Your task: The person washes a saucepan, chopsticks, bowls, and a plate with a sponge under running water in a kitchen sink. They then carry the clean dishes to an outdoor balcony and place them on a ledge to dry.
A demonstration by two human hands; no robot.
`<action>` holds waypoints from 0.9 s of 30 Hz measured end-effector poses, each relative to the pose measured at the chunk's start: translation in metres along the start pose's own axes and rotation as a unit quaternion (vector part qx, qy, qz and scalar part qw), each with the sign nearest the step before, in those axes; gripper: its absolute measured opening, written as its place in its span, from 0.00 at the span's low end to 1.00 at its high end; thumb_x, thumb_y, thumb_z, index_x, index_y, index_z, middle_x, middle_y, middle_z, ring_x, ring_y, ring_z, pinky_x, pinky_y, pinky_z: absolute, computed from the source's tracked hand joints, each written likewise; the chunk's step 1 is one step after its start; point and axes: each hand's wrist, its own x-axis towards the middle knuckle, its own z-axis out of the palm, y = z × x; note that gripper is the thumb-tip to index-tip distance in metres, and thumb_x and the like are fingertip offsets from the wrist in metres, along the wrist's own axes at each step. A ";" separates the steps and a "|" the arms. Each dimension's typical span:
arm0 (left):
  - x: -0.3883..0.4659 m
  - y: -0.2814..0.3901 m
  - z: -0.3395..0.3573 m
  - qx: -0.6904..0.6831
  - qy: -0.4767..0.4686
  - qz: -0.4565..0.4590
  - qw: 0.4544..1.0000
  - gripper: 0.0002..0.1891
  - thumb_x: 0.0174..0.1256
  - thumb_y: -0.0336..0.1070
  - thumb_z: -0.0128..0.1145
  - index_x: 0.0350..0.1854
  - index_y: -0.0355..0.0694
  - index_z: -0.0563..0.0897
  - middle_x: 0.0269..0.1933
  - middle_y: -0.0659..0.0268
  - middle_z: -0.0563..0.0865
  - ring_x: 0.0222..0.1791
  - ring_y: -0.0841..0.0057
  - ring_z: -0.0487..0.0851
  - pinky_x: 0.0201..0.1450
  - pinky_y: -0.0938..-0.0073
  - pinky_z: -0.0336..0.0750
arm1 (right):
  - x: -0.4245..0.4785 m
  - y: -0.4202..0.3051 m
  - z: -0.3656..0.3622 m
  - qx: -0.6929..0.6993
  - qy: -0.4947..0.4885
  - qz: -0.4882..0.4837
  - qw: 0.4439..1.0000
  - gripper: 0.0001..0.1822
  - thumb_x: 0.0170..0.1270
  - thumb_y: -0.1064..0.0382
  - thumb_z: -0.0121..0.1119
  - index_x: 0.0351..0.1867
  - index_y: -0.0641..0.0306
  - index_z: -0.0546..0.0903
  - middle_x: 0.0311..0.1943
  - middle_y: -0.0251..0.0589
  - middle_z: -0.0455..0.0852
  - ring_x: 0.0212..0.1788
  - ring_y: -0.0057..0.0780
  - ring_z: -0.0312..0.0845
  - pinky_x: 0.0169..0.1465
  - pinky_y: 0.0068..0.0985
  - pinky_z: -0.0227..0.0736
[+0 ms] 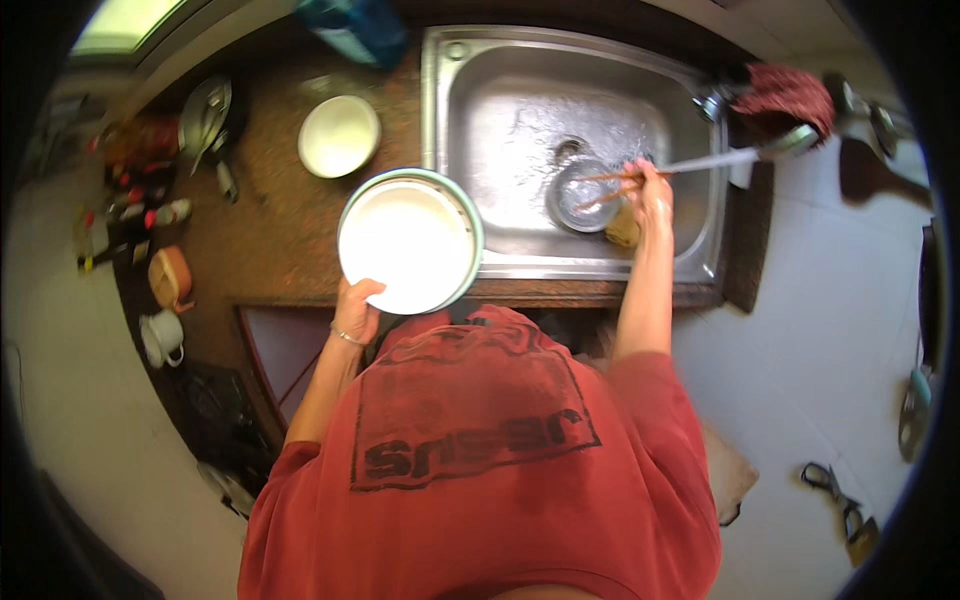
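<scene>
My left hand (358, 311) grips the near edge of white plates or shallow dishes (409, 244), the lower one green-rimmed. They overlap the left rim of a stainless steel sink (510, 97). Over the basin, my right hand (649, 196) holds a pair of wooden chopsticks (606, 177), their tips pointing left over a clear round bowl (586, 219). A stream of water (709, 162) runs from the faucet (796, 139) to my right hand. Beside the bowl, partly behind my hand, is a yellowish sponge or cloth (622, 229). The drain (571, 146) shows just beyond the bowl.
A pale bowl (340, 136) stands on the brown stone counter (262, 225). Farther left are a metal lid (204, 120), several bottles (135, 202) and a white mug (161, 337). A red cloth (787, 101) hangs by the faucet. Scissors (832, 487) hang on the right.
</scene>
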 end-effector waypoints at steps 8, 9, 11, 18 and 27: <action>-0.024 0.012 -0.045 -0.027 0.020 0.017 0.999 0.30 0.42 0.22 0.50 0.57 0.27 0.70 0.51 0.57 0.79 0.51 0.66 0.78 0.54 0.69 0.73 | -0.098 -0.036 0.105 -0.540 0.120 -0.287 0.782 0.24 0.66 0.47 0.46 0.32 0.66 0.83 0.33 0.56 0.84 0.38 0.51 0.81 0.44 0.38 0.72; -0.026 0.013 -0.055 -0.028 0.016 0.022 0.999 0.31 0.43 0.22 0.50 0.58 0.27 0.70 0.52 0.57 0.79 0.52 0.65 0.78 0.56 0.69 0.73 | -0.100 -0.042 0.112 -0.483 0.104 -0.350 0.796 0.23 0.65 0.47 0.48 0.29 0.66 0.82 0.30 0.50 0.85 0.32 0.44 0.82 0.38 0.36 0.75; -0.031 0.012 -0.070 -0.038 0.020 0.035 0.998 0.32 0.42 0.22 0.50 0.59 0.27 0.69 0.53 0.56 0.78 0.53 0.65 0.78 0.57 0.68 0.72 | -0.106 -0.058 0.134 -0.354 0.044 -0.299 0.885 0.21 0.66 0.50 0.48 0.28 0.66 0.81 0.25 0.43 0.83 0.25 0.32 0.79 0.30 0.29 0.77; -0.050 0.011 -0.093 -0.096 0.069 0.062 0.991 0.32 0.41 0.23 0.50 0.57 0.28 0.70 0.52 0.56 0.79 0.52 0.65 0.78 0.56 0.69 0.72 | -0.120 0.014 0.271 0.063 -0.233 -0.032 0.970 0.13 0.66 0.56 0.56 0.34 0.67 0.78 0.23 0.36 0.75 0.25 0.24 0.73 0.34 0.26 0.79; -0.056 0.011 -0.106 -0.150 0.062 0.054 0.985 0.30 0.43 0.21 0.52 0.57 0.31 0.73 0.50 0.60 0.81 0.50 0.69 0.79 0.55 0.70 0.73 | -0.114 0.118 0.342 0.020 -0.182 0.060 0.981 0.11 0.60 0.56 0.63 0.32 0.59 0.76 0.23 0.29 0.74 0.21 0.17 0.68 0.26 0.17 0.72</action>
